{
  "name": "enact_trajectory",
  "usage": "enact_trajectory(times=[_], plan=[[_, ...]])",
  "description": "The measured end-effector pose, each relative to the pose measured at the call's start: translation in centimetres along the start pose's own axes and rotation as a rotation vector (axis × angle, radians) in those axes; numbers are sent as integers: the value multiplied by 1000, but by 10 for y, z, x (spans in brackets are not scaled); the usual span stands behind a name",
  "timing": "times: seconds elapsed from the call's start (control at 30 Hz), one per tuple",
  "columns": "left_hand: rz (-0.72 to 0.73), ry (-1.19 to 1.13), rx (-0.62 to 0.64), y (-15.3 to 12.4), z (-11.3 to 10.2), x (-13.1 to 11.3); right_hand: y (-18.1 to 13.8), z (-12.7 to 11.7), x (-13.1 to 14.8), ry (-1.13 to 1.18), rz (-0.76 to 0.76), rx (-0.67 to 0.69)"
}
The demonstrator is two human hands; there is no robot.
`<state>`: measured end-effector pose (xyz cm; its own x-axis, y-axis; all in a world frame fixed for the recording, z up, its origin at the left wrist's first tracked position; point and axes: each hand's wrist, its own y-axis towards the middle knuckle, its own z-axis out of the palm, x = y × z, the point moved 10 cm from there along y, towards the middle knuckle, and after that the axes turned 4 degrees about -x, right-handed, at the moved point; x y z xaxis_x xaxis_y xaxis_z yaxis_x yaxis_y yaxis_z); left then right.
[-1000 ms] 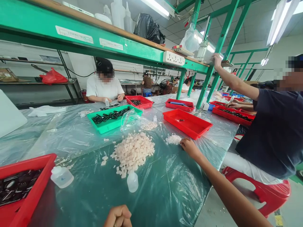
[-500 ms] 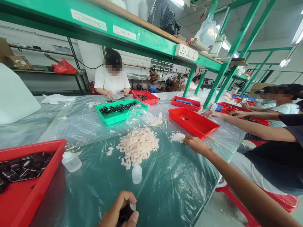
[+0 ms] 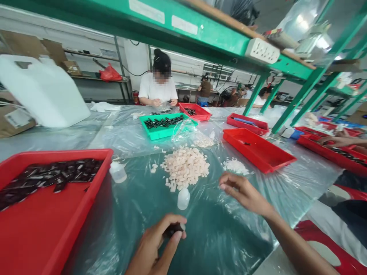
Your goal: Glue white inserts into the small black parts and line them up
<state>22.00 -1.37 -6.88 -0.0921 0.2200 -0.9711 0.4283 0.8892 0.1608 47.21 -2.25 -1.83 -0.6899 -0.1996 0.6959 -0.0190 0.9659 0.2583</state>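
My left hand (image 3: 156,244) is low in the view, fingers pinched round a small black part (image 3: 173,230). My right hand (image 3: 243,191) hovers over the plastic-covered table, fingers curled toward each other; whether anything is between them I cannot make out. It is just below a small heap of white bits (image 3: 235,165) and right of a large pile of pale pink pieces (image 3: 186,167). A small white squeeze bottle (image 3: 183,198) stands between my hands.
A red tray (image 3: 94,191) of black parts sits at my left, another small bottle (image 3: 118,172) beside it. A red tray (image 3: 258,151) and a green tray (image 3: 160,131) lie further out. A person in white works opposite. Other people's arms reach over trays at right. A white jug (image 3: 43,91) stands far left.
The view has tipped down and left. My right hand drew back from the white heap toward me. My left hand rose further into view with the black part.
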Motion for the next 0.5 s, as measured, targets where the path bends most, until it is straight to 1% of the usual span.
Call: enact_trajectory(times=[0.07, 0.1, 0.17, 0.23, 0.3, 0.4, 0.5], plan=[[-18, -81, 65, 3, 1, -8, -3, 40, 48, 181, -53, 128], [-32, -110, 87, 4, 1, -9, -5, 58, 66, 259, -65, 187], [-55, -142, 116, 5, 0, -9, -8, 85, 89, 395, -56, 285], [-61, -146, 141, 6, 0, -8, -9, 100, 96, 500, -29, 341], [-65, -154, 167, 6, 0, -10, -8, 107, 94, 579, -8, 369], [-78, -161, 199, 5, 2, -13, -5, 107, 88, 659, 0, 398], [-96, -169, 228, 2, 5, -15, -4, 105, 85, 687, -3, 422]])
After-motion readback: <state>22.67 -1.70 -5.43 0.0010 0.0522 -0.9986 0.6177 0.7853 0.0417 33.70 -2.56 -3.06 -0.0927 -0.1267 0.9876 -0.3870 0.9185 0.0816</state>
